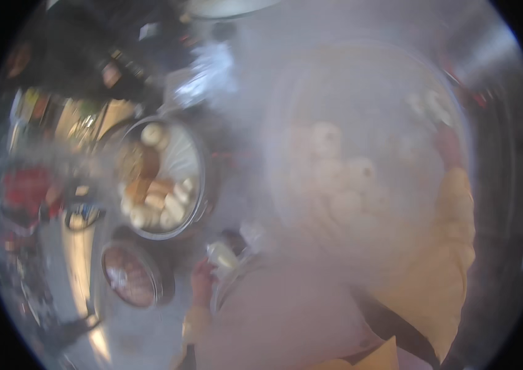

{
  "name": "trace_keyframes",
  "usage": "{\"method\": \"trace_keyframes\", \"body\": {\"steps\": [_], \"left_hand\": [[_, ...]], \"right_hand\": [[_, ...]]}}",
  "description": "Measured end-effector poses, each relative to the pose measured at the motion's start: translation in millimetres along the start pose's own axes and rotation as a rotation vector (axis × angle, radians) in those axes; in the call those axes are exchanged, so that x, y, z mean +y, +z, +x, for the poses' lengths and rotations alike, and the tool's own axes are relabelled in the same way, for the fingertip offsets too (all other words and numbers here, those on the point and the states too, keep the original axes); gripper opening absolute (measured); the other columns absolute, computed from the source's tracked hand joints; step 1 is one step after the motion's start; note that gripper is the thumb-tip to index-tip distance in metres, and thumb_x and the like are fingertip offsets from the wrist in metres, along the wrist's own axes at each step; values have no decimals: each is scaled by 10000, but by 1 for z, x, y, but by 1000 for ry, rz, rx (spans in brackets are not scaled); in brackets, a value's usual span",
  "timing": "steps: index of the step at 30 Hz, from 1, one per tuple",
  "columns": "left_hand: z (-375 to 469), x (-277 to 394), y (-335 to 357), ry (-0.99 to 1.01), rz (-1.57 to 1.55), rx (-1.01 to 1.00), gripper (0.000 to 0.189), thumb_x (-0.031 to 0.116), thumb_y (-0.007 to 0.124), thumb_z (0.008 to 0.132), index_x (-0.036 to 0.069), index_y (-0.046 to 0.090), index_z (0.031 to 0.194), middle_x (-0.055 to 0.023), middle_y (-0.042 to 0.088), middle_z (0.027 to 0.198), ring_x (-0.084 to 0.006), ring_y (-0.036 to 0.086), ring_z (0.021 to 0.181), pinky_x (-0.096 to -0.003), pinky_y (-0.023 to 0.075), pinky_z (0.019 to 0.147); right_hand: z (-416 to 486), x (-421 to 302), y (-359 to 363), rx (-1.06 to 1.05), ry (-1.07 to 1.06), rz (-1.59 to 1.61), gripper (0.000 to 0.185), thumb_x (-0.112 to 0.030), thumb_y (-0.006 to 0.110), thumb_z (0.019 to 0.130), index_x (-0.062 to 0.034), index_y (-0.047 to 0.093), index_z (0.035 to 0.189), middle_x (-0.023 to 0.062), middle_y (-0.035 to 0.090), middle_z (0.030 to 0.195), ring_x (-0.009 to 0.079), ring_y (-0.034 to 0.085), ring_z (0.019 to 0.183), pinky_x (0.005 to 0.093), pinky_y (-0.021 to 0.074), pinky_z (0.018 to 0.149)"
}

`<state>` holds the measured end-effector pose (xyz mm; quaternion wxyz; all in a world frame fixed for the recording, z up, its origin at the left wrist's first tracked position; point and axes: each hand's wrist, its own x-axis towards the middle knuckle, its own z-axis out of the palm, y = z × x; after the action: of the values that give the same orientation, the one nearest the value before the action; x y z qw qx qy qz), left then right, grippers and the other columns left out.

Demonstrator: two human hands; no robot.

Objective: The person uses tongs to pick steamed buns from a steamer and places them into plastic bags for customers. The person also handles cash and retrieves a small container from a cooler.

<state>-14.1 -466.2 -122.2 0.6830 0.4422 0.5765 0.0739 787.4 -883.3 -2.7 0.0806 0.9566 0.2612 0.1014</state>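
Thick steam blurs much of the head view. Below me spreads a large round steamer holding several pale steamed buns, some with a dark spot on top. My right hand, at the end of a yellow sleeve, reaches over its right side. White, blurred things lie at its fingertips; whether it grips them cannot be made out. Lower left, my left hand holds a clear plastic bag with a pale, bun-like item in it, near a curved metal rim.
To the left stands a round pot with white rolls, brown cake pieces and buns. A smaller lidded pot sits in front of it. Crumpled plastic bags lie at the back. People, one in red, are at far left.
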Motion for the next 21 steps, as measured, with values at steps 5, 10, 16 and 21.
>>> {"method": "trace_keyframes", "body": {"steps": [5,10,16,21], "left_hand": [[3,35,18,-63,-34,43,457,67,622,904,-30,599,1350,-93,722,954,-153,585,555,-291,498,518],[8,11,7,-76,-136,-9,423,80,619,942,16,600,1360,-85,731,939,-136,570,496,-281,491,480],[17,5,-17,-58,-226,0,425,93,646,923,-5,610,1335,-82,735,917,-128,576,496,-275,485,476],[41,-12,-56,-14,-376,-43,421,68,625,945,-4,593,1358,-102,721,959,-126,558,483,-262,490,468]], "right_hand": [[24,35,40,-174,56,164,490,-95,745,792,7,642,1260,242,707,1132,368,674,1083,449,535,923],[38,-28,-2,-224,82,295,595,-34,725,747,24,603,1327,237,692,1181,343,657,1123,421,527,946],[20,-228,-100,-283,-251,601,728,40,701,694,46,555,1407,230,674,1239,314,637,1170,387,517,973],[-49,-483,-221,-516,-515,744,645,-22,778,605,28,604,1224,73,631,1017,192,586,931,319,492,847]]}}
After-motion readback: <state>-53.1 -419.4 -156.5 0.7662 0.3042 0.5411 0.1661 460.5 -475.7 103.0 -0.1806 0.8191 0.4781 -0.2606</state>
